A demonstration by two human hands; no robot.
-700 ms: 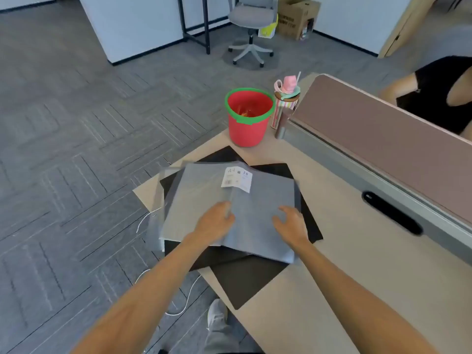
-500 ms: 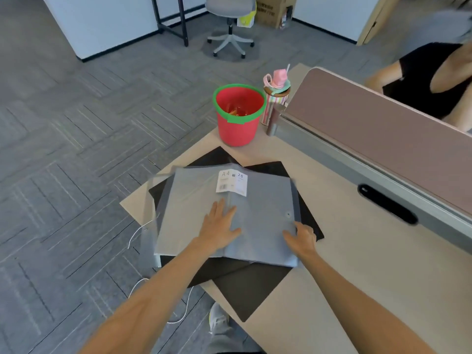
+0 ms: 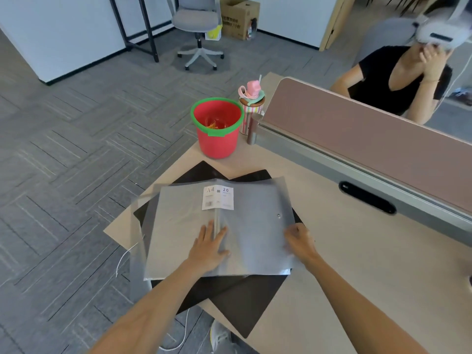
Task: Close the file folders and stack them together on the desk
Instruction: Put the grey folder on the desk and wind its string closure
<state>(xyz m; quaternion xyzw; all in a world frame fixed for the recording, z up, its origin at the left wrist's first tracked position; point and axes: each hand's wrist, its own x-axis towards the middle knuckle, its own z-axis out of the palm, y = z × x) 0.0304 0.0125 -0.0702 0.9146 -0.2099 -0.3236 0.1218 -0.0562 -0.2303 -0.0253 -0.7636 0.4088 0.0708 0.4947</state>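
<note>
A grey translucent folder (image 3: 184, 226) lies spread open on the desk (image 3: 357, 264), with a white A4 label across its spine. Under it lie black folders (image 3: 242, 305), opened out and skewed, and another clear cover sticks out on the left past the desk edge. My left hand (image 3: 208, 247) presses flat on the grey folder beside the spine, fingers spread. My right hand (image 3: 300, 241) grips the right edge of the grey folder's right cover, fingers curled around it.
A red bucket with a green rim (image 3: 217, 127) stands at the desk's far corner, a pink-lidded striped cup (image 3: 251, 106) behind it. A brown partition (image 3: 370, 139) runs along the right. A person in black sits beyond it. The desk's left edge (image 3: 120, 226) drops to carpet.
My right hand slid from the top of the right cover to its outer edge and curled around it. My left hand flattened near the spine. The camera tilted up.
</note>
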